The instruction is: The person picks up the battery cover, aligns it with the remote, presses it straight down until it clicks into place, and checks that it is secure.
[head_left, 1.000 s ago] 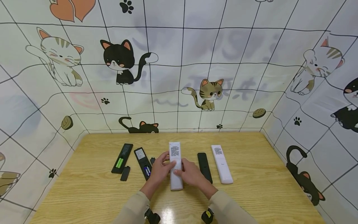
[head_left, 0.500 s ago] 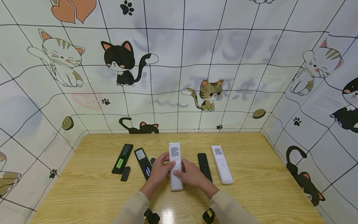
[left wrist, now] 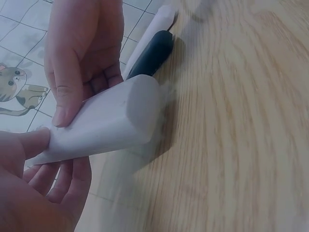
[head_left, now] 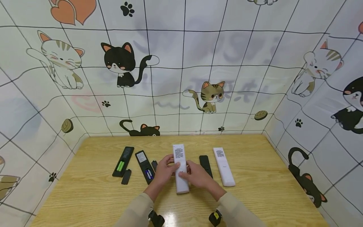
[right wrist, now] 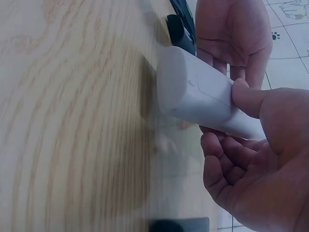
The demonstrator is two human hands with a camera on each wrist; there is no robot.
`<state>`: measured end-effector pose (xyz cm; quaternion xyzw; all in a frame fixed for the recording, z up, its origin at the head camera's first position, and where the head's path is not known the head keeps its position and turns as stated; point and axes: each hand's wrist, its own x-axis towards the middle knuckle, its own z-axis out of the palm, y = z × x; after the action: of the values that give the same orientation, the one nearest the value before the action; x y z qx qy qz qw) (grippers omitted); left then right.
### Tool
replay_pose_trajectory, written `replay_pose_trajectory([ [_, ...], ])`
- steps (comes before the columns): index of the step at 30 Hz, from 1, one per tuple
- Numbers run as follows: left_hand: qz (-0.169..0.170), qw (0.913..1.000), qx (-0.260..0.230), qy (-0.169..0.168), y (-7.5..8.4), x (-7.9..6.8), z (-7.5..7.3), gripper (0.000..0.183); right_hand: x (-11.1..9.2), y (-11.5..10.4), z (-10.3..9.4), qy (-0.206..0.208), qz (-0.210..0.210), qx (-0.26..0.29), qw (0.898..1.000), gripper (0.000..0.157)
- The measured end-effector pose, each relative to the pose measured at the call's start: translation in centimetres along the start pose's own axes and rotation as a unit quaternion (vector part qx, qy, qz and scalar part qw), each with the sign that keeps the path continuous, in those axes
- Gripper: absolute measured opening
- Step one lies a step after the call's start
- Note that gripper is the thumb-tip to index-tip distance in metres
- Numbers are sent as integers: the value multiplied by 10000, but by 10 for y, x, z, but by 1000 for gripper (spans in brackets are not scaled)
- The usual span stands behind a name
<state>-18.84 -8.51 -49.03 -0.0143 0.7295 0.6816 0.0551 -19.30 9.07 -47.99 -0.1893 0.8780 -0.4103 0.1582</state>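
Note:
Both hands hold a white remote control [head_left: 181,185] over the middle of the table, its back face up, with a printed label at the far end. My left hand [head_left: 164,171] grips its left side, thumb on the back face and fingers beneath. From the right, my right hand [head_left: 198,175] holds it, its thumb [right wrist: 248,98] pressing on the battery cover [right wrist: 212,84] in the right wrist view. That cover sits in place on the remote. In the left wrist view the remote's near end [left wrist: 142,108] is raised above the wood.
On the left lie two black remotes, one with green batteries [head_left: 120,166], one with blue batteries [head_left: 148,174]. Their loose black covers, one [head_left: 126,177] nearer and one [head_left: 154,165] farther, lie beside them. On the right are a black remote [head_left: 205,165] and another white remote [head_left: 224,167].
The held white remote has shifted slightly right, its near end swinging most. My right hand has moved a little right and toward me. Both hands keep their hold.

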Motion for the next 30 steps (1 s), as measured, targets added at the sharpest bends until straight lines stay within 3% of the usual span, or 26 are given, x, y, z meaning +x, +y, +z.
replay_pose_trajectory([
  [6, 20, 10000, -38, 11, -7, 6, 9, 47, -5, 4, -11, 226, 14, -154, 9996, 55],
  [19, -170, 9998, 68, 99, -6, 14, 28, 46, -13, 20, -37, 739, 253, -334, 9964, 50],
  [30, -429, 9968, 588, 316, -10, 28, 40, 45, -24, 29, -56, 1049, 322, -528, 9926, 49],
])
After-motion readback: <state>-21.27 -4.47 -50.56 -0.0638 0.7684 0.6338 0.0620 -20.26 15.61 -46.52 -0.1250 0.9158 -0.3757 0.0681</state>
